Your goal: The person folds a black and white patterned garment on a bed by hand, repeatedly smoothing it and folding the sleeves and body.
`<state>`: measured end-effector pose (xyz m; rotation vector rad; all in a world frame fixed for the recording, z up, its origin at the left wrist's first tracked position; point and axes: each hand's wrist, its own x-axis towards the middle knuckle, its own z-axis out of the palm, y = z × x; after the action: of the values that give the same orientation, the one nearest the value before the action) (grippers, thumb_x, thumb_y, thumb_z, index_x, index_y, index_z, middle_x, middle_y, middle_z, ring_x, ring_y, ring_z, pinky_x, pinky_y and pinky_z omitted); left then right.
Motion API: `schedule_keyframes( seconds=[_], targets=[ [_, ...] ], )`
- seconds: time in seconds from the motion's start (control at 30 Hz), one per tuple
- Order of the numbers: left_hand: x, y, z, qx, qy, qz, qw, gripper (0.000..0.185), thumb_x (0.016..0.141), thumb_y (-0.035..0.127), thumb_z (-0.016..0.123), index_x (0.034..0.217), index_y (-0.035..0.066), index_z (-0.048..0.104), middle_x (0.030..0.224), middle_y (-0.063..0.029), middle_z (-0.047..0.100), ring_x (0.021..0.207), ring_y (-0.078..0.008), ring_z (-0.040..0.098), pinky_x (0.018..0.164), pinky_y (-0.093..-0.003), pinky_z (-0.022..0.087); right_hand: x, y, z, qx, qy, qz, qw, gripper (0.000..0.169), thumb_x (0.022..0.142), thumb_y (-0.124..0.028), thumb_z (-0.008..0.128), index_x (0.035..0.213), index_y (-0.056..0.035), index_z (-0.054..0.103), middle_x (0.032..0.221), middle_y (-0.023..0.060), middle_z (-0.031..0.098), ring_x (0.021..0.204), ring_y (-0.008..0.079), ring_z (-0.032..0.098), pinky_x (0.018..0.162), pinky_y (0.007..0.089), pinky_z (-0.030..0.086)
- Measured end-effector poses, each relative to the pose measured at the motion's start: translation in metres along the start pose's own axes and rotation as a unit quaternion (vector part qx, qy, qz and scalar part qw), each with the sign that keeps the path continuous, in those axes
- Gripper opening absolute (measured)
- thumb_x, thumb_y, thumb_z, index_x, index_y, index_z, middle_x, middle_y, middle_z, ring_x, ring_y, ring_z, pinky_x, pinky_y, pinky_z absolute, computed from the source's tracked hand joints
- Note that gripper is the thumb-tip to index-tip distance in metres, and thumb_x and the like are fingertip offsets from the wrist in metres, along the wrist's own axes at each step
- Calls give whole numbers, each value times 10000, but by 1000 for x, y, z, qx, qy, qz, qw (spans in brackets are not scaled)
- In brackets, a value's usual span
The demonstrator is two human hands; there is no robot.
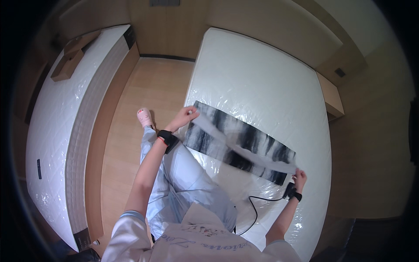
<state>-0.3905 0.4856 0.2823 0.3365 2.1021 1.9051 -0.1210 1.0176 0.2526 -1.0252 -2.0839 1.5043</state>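
Note:
A long pale grey strip, seemingly cloth [244,152], hangs slightly slack between my hands and is blurred. My left hand [182,119] pinches its far left end. The other end is between the fingers of my right hand [300,179], lower and to the right. Beneath the strip, a black, grey and white patterned rectangular sheet [216,119] lies flat on a plastic-wrapped white mattress [258,75]. The strip covers part of the sheet's middle. Whether the strip touches the sheet I cannot tell.
A second wrapped mattress [55,131] stands at left, bearing an open cardboard box [68,65] and a small dark strip [39,169]. Wooden floor [131,95] runs between the beds. A black cable [256,213] hangs from my right wrist device [289,190]. A bedside cabinet [330,95] adjoins the right mattress.

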Motion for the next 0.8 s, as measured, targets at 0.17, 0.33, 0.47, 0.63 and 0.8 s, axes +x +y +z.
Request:
schedule_keyframes(
  seconds=[0.17,0.33,0.47,0.63,0.8],
  targets=[
    [5,-17,1,1,32,29,999,264,810,231,595,648,67,466,573,57,407,538,-51,352,483,-229,309,-9,40,-17,71,36,15,997,306,822,-250,614,623,-88,448,519,26,495,390,87,444,360,208,340],
    [-43,-87,-8,261,35,-123,957,310,750,246,635,569,58,467,521,-15,487,525,-96,509,505,-286,406,-49,102,7,71,25,141,987,323,792,-231,653,606,-89,431,480,30,467,371,123,433,338,246,336],
    [-50,-73,-18,-52,22,-142,988,320,795,209,619,550,69,467,525,32,495,527,-52,491,496,-256,392,-39,95,0,112,74,148,980,321,785,-210,658,601,-86,426,468,17,438,363,114,399,344,243,331],
    [-65,-85,-19,319,2,-46,947,268,689,319,665,567,127,524,552,3,535,519,-164,498,560,-313,392,-25,107,0,38,67,126,989,315,774,-212,665,586,-63,461,474,23,455,374,122,428,354,253,358],
    [-64,-79,-12,280,53,-81,955,246,664,333,664,573,141,541,572,4,558,615,-186,544,656,-323,362,-25,110,7,-33,67,144,987,310,775,-269,656,689,14,563,531,63,532,382,125,474,364,249,384]
  ],
)
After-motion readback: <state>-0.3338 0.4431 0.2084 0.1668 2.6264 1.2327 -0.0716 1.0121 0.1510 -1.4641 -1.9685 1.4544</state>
